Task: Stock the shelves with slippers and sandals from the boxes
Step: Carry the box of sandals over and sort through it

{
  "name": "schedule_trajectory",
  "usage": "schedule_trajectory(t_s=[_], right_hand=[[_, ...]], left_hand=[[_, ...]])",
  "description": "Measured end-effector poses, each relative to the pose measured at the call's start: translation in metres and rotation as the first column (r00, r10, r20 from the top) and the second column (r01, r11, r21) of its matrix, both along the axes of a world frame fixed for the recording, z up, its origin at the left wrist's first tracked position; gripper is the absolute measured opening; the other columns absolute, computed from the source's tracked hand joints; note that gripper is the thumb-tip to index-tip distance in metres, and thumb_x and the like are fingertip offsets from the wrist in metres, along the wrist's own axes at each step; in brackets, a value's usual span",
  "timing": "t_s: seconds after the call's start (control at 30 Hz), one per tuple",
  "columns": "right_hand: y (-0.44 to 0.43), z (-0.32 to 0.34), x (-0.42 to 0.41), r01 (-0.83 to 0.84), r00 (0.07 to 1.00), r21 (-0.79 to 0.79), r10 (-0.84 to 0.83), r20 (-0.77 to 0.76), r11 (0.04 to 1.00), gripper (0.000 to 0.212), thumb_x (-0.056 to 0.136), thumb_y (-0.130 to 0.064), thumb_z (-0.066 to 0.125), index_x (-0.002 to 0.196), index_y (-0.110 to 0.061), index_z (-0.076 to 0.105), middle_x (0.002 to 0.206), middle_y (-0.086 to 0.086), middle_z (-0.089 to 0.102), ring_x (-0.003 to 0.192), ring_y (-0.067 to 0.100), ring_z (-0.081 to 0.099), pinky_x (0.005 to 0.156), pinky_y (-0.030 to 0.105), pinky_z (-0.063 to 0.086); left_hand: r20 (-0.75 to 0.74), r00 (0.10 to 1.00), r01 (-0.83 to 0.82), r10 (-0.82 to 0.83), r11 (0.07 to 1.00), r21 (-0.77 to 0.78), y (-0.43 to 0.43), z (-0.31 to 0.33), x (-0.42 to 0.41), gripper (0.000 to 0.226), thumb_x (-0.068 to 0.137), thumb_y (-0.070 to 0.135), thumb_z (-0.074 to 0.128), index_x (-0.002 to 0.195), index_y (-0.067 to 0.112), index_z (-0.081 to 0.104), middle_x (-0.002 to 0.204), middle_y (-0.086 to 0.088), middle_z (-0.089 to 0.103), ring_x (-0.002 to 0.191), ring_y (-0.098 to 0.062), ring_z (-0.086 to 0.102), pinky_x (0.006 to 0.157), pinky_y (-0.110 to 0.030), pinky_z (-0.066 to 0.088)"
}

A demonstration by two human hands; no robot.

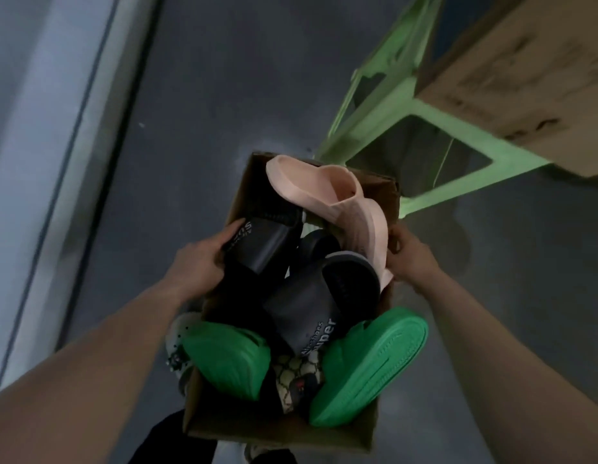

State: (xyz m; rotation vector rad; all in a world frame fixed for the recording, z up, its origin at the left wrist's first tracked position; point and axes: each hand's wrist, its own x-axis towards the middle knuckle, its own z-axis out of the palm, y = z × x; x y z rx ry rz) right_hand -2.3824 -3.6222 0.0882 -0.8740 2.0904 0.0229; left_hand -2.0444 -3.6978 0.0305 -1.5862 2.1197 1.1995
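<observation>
The open cardboard box (257,182) is held up over the grey floor (223,95), heaped with a pink slipper (324,192) at its far end, two black slides (267,239) in the middle, and a green pair (371,366) flanking a patterned slipper (297,373) at the near end. The left hand (203,259) grips its left wall with the thumb on one black slide, and the right hand (408,256) curls its fingers round the right rim just beside the pink slipper. Ahead and to the right, near the box's far corner, stands a pale green stool (475,139) bearing a larger carton (525,72).
</observation>
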Motion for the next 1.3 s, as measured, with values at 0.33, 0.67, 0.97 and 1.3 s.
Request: schedule_trajectory(t_s=[0.33, 0.67, 0.97, 1.3], right_hand=[[0.005, -0.091, -0.038, -0.024, 0.998, 0.029, 0.026, -0.053, 0.999, 0.050, 0.093, -0.025, 0.061, 0.139, -0.027, 0.043, 0.129, 0.013, 0.060, 0.114, 0.036, 0.057, 0.094, 0.043, 0.048], [0.017, -0.080, -0.037, 0.136, 0.987, -0.023, -0.133, 0.085, 0.990, 0.017, 0.090, -0.035, 0.055, 0.104, -0.044, 0.052, 0.110, 0.004, 0.065, 0.101, 0.031, 0.063, 0.089, 0.045, 0.052], [0.024, -0.009, -0.019, 0.365, 0.931, -0.138, -0.361, 0.057, 0.921, 0.038, 0.092, -0.021, 0.052, 0.128, -0.032, 0.050, 0.106, -0.003, 0.066, 0.093, 0.023, 0.063, 0.081, 0.033, 0.052], [0.016, -0.011, -0.013, 0.309, 0.949, 0.050, -0.312, 0.055, 0.950, 0.030, 0.095, -0.019, 0.050, 0.121, -0.027, 0.062, 0.121, 0.007, 0.064, 0.111, 0.029, 0.059, 0.085, 0.031, 0.045]], left_hand=[[-0.045, 0.998, -0.036, 0.037, 0.999, 0.012, 0.012, -0.086, -0.039, 0.094, 0.081, 0.004, 0.056, 0.143, 0.060, 0.013, 0.122, -0.005, 0.066, 0.108, -0.029, 0.062, 0.092, -0.028, 0.046], [0.028, 0.999, -0.037, 0.035, 0.996, 0.086, 0.019, -0.072, -0.046, 0.090, 0.088, 0.013, 0.054, 0.142, 0.064, 0.003, 0.130, -0.011, 0.061, 0.113, -0.032, 0.059, 0.098, -0.035, 0.047], [0.096, 0.902, -0.403, 0.422, 0.900, -0.165, 0.024, -0.003, -0.072, 0.042, 0.092, 0.013, 0.051, 0.134, 0.017, 0.050, 0.111, -0.023, 0.066, 0.103, -0.043, 0.061, 0.085, -0.041, 0.046], [-0.234, 0.971, -0.016, -0.045, 0.967, -0.253, -0.024, 0.038, -0.162, 0.031, 0.090, 0.008, 0.056, 0.116, 0.021, 0.065, 0.115, -0.004, 0.062, 0.102, -0.022, 0.060, 0.087, -0.034, 0.049]])
